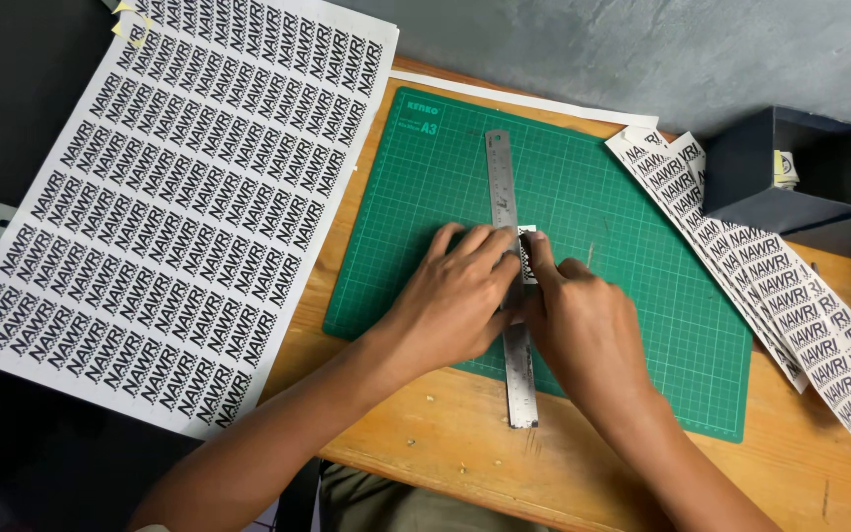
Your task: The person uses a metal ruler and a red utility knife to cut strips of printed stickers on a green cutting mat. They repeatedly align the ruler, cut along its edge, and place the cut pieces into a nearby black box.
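Figure: view from my head camera, with all places given relative to the green cutting mat [632, 325]. I press my left hand [450, 300] flat, fingers spread, on the steel ruler [506, 197], which lies lengthwise down the middle of the mat and overhangs its near edge onto the wooden table [465, 443]. My right hand [583, 325] is closed just right of the ruler, forefinger extended along its edge over a small printed label piece [527, 258] at the mat's centre. Whether that hand grips a blade I cannot tell, since the fingers hide whatever they enclose.

Done, as I judge it: a stack of printed strips [770, 286] lies fanned to the right of the mat, already separated from a sheet. Beyond the mat's far right corner stands a dark open box [755, 192] with small pieces showing inside.

Left, as I judge it: the large printed sheet [150, 197] to the left of the mat is uncut apart from its ragged top edge, and the strips themselves remain undivided. A narrow white offcut [504, 96] lies along the mat's far edge. The work appears to be at an early or middle stage, with most labels not yet cut out.
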